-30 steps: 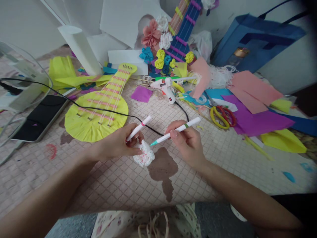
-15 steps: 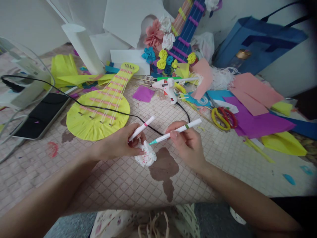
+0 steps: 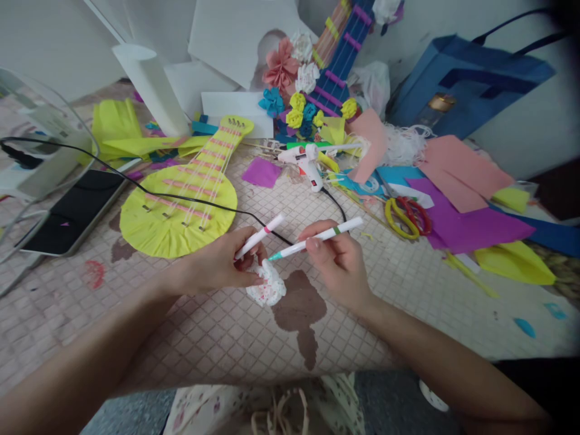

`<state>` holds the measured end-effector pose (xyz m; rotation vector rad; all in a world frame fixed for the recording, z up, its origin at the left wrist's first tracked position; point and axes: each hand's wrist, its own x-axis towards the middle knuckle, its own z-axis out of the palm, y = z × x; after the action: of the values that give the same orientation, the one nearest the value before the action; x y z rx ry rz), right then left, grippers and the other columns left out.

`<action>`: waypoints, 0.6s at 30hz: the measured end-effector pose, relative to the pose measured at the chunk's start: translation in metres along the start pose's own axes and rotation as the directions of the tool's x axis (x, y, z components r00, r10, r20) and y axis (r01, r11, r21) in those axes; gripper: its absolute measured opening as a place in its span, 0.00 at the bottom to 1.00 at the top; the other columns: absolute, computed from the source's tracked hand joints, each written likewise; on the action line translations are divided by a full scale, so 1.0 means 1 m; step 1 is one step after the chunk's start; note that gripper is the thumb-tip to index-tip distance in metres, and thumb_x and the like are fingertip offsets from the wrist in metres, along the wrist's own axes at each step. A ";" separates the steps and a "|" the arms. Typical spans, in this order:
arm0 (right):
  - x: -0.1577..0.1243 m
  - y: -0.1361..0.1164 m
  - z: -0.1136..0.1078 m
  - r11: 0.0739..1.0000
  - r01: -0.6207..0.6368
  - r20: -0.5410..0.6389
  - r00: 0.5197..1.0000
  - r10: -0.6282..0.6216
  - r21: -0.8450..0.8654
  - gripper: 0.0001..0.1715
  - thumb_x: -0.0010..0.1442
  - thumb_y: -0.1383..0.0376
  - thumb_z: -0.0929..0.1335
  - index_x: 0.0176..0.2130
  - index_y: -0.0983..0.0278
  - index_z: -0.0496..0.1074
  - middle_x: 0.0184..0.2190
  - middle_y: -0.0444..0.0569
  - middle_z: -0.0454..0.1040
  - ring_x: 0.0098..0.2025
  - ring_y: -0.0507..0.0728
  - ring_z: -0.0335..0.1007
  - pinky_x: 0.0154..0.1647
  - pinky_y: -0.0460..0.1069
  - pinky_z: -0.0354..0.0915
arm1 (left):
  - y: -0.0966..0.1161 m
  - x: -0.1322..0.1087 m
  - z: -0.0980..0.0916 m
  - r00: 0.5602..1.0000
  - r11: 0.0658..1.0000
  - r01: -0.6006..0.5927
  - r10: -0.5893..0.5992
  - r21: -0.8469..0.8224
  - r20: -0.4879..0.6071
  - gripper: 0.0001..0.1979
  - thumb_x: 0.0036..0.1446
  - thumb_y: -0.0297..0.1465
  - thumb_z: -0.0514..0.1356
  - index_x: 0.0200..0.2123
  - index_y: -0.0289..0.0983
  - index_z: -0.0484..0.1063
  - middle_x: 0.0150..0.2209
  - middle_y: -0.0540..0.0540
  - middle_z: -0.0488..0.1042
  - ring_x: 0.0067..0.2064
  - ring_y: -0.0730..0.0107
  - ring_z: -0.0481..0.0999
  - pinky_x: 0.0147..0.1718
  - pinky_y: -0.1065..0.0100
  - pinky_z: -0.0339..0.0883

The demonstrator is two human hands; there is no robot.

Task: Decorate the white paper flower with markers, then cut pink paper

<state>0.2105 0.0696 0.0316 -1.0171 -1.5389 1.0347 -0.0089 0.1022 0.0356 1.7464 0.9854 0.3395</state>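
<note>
My left hand [image 3: 231,261] is closed on a white paper flower [image 3: 268,289] speckled with red and green dots, low over the table. A white marker with a pink band [image 3: 260,235] is also tucked between its fingers, slanting up to the right. In my right hand [image 3: 339,260] I grip a white marker with a green band [image 3: 317,238]. Its green tip points left and is at the flower's upper edge; whether it touches I cannot tell. Left of the flower lies a yellow paper-covered toy lute [image 3: 181,205] with pink frets and white strings.
A white glue gun [image 3: 308,163] lies behind my hands, its black cord crossing the table. Scissors [image 3: 408,217] with red and yellow handles rest near purple paper [image 3: 480,226]. A phone [image 3: 75,211] lies at left. A blue bag [image 3: 466,90] and flower-decorated blue instrument [image 3: 338,66] stand behind.
The green marker and my right hand have shifted slightly left, tip along the flower's upper edge. My left hand keeps its hold on the flower and pink-banded marker.
</note>
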 end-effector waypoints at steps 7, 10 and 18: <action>0.007 0.000 -0.003 0.999 0.049 -0.130 0.990 -0.047 0.008 0.07 0.63 0.60 0.66 0.35 0.61 0.72 0.26 0.41 0.69 0.27 0.49 0.63 0.26 0.45 0.60 | 0.000 -0.001 -0.003 1.000 0.997 0.004 -0.001 0.078 -0.031 0.20 0.46 0.33 0.66 0.42 0.37 0.64 0.25 0.58 0.58 0.24 0.79 0.58 0.23 0.75 0.55; 0.011 0.004 -0.003 0.993 0.075 -0.172 0.983 -0.060 0.086 0.06 0.63 0.61 0.67 0.37 0.60 0.72 0.26 0.41 0.71 0.29 0.49 0.68 0.31 0.46 0.65 | 0.001 -0.002 -0.006 0.997 0.994 -0.022 0.030 0.105 -0.077 0.16 0.50 0.37 0.63 0.40 0.37 0.64 0.25 0.57 0.57 0.24 0.78 0.57 0.22 0.74 0.54; 0.013 0.011 0.005 0.965 0.026 -0.106 0.994 0.002 0.260 0.06 0.62 0.60 0.68 0.38 0.58 0.74 0.27 0.41 0.73 0.31 0.49 0.71 0.34 0.46 0.68 | 0.007 -0.004 -0.004 0.990 0.988 -0.133 0.136 0.072 -0.033 0.14 0.60 0.39 0.53 0.26 0.39 0.55 0.22 0.56 0.53 0.23 0.78 0.53 0.20 0.74 0.52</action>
<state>0.2048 0.0846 0.0243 -0.8625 -1.2819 1.1235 -0.0107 0.1011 0.0442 1.8809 0.9174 0.4298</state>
